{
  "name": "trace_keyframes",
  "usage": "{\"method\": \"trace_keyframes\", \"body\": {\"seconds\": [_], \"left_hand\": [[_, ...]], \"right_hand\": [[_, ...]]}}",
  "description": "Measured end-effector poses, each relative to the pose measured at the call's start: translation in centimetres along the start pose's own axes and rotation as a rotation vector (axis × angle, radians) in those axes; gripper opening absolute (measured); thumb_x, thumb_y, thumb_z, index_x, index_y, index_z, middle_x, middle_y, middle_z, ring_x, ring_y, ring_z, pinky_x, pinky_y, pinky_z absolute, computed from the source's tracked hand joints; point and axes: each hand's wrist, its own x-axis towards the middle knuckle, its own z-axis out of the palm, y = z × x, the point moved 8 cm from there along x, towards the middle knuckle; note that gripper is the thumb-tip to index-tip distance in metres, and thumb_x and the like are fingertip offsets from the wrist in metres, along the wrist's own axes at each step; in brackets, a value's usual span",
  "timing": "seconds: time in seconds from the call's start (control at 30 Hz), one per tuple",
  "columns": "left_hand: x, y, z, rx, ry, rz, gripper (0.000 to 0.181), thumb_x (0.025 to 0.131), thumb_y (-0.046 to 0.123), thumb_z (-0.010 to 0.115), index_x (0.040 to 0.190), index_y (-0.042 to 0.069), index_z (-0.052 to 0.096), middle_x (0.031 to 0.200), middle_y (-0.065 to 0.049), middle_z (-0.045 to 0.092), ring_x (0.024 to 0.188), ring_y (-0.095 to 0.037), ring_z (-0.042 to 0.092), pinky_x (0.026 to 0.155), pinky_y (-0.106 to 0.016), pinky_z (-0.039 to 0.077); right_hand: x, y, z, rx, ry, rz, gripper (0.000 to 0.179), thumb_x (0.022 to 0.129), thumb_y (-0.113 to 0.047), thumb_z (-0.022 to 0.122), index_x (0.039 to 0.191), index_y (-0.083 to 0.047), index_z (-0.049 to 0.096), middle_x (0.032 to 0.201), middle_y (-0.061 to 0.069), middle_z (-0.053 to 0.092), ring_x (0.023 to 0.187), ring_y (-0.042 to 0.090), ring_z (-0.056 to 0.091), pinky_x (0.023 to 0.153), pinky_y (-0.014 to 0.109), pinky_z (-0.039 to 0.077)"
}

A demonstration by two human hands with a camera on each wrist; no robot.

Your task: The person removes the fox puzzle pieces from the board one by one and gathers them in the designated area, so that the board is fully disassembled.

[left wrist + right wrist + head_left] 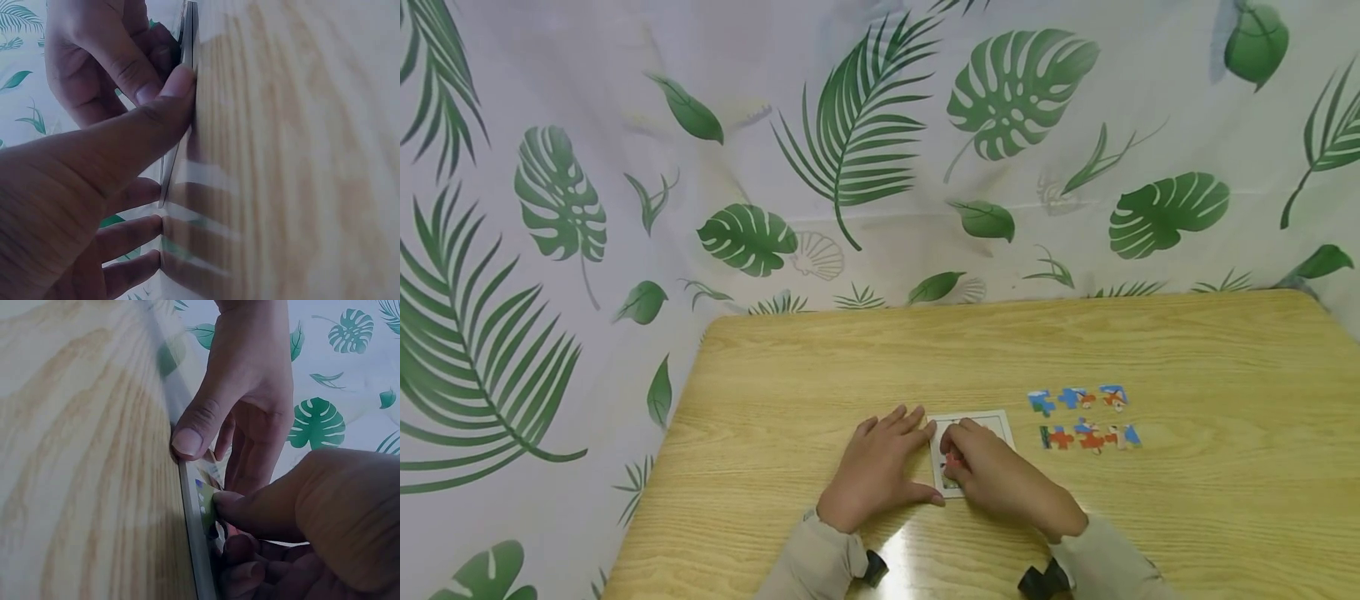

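Note:
A white-bordered puzzle tray [1006, 427] lies flat on the table between my hands. My left hand [880, 468] spreads along its left side, thumb at the near corner and fingertips by the far one. The left wrist view shows that thumb [178, 84] against the tray's thin edge. Over the tray, my right hand [996, 468] pinches a red puzzle piece [953, 462], mostly covered by the fingers. A green puzzle piece [206, 503] sits just inside the border in the right wrist view, with the right thumb tip at it.
Right of the tray, several loose puzzle pieces lie in two rows: a blue and white one [1041, 402] at the far row's left end, a red one [1059, 437] in the near row. Behind the wooden table [850, 358] hangs a leaf-print cloth [880, 275].

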Motion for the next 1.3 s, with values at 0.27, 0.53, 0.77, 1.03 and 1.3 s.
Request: {"method": "trace_keyframes", "body": {"seconds": [0.27, 0.53, 0.77, 1.03, 1.3], "left_hand": [[-0.1, -0.2, 0.5, -0.016, -0.021, 0.0, 0.096, 0.077, 0.068, 0.079, 0.157, 0.023, 0.049, 0.164, -0.003, 0.038, 0.152, -0.028, 0.034, 0.117, -0.057, 0.033], [-0.4, -0.4, 0.4, -0.021, -0.069, -0.011, 0.092, 0.081, 0.065, 0.078, 0.157, 0.023, 0.048, 0.166, -0.001, 0.034, 0.154, -0.025, 0.029, 0.12, -0.056, 0.03], [-0.7, -0.8, -0.5, -0.051, -0.108, -0.027, 0.091, 0.08, 0.058, 0.084, 0.155, 0.018, 0.051, 0.166, -0.006, 0.034, 0.153, -0.025, 0.031, 0.119, -0.055, 0.031], [-0.5, -0.7, -0.7, -0.097, -0.071, -0.06, 0.103, 0.074, 0.066, 0.083, 0.158, 0.019, 0.046, 0.168, -0.007, 0.03, 0.154, -0.031, 0.028, 0.118, -0.06, 0.03], [-0.5, -0.3, 0.0, -0.037, -0.095, -0.038, 0.093, 0.078, 0.063, 0.081, 0.155, 0.02, 0.051, 0.166, 0.0, 0.033, 0.155, -0.031, 0.025, 0.12, -0.056, 0.03]], "right_hand": [[0.2, 0.4, -0.2, 0.175, -0.046, 0.006, 0.018, 0.094, 0.001, 0.071, 0.089, -0.01, 0.058, 0.077, -0.005, 0.05, 0.07, 0.008, 0.046, 0.06, 0.025, 0.041], [0.2, 0.8, -1.3, 0.267, -0.039, -0.014, 0.013, 0.097, -0.004, 0.07, 0.094, -0.011, 0.06, 0.078, -0.005, 0.057, 0.062, 0.006, 0.047, 0.056, 0.024, 0.042], [-0.2, 1.9, -3.1, 0.225, 0.028, 0.011, 0.008, 0.096, -0.003, 0.071, 0.095, -0.009, 0.068, 0.08, -0.005, 0.06, 0.062, 0.007, 0.049, 0.056, 0.024, 0.043], [-2.0, 4.0, -4.9, 0.175, 0.112, 0.055, 0.005, 0.096, -0.002, 0.071, 0.097, -0.007, 0.071, 0.076, -0.006, 0.058, 0.063, 0.007, 0.049, 0.056, 0.025, 0.044], [-4.3, 5.2, -6.6, 0.138, 0.148, 0.045, 0.009, 0.093, 0.0, 0.074, 0.101, -0.005, 0.076, 0.091, 0.002, 0.072, 0.068, 0.006, 0.056, 0.059, 0.026, 0.05]]}}
